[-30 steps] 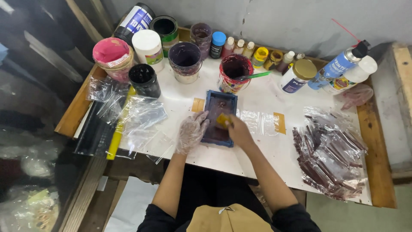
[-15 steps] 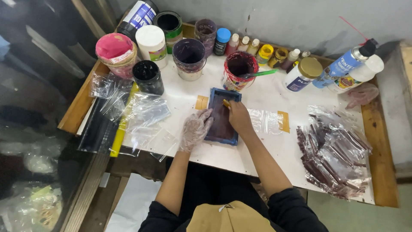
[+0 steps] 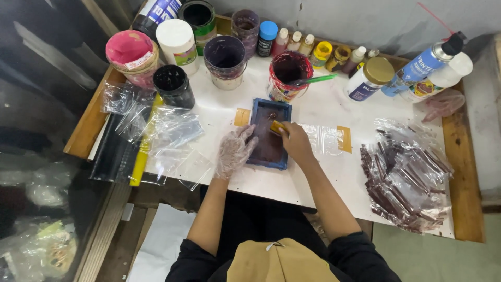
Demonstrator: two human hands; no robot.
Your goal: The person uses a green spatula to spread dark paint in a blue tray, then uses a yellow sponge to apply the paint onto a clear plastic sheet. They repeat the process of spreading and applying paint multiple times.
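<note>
Crinkled clear plastic bags lie at the left of the white table. The left hand, in a thin see-through glove, lies flat with fingers spread, pressing the left edge of a small blue-framed rectangular screen. The bare right hand is bent at the wrist and closed around a small yellow block, which rests on the screen's dark mesh. Glossy dark packets are piled at the right.

A single head-worn camera looks steeply down from above the seated person onto the whole white table, fairly near.
</note>
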